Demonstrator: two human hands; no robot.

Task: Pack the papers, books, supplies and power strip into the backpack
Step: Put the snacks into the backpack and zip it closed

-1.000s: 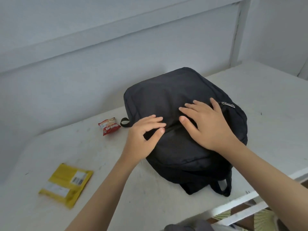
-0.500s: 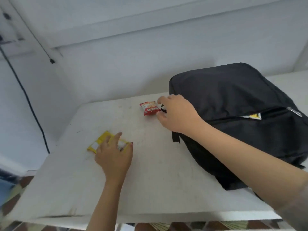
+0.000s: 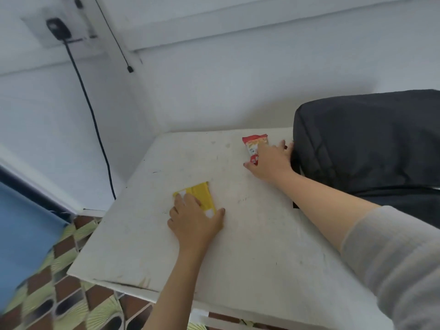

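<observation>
The black backpack [image 3: 366,141] lies flat at the right end of the white table [image 3: 250,246]. A yellow packet [image 3: 202,195] lies near the table's middle, and my left hand [image 3: 194,221] rests flat on its near end, fingers spread over it. A small red snack packet [image 3: 252,145] lies just left of the backpack. My right hand [image 3: 270,160] lies over its near half, fingers on it and thumb on the table. Whether either packet is gripped I cannot tell.
A black cable [image 3: 91,115] hangs down the white wall from a plug [image 3: 57,28] at the top left. The table's left and front edges drop to a patterned tiled floor [image 3: 59,294]. A blue surface [image 3: 21,232] stands at the far left.
Both hands left the top of the backpack. My left hand went left onto the yellow packet and my right hand onto the red packet. The view swung left.
</observation>
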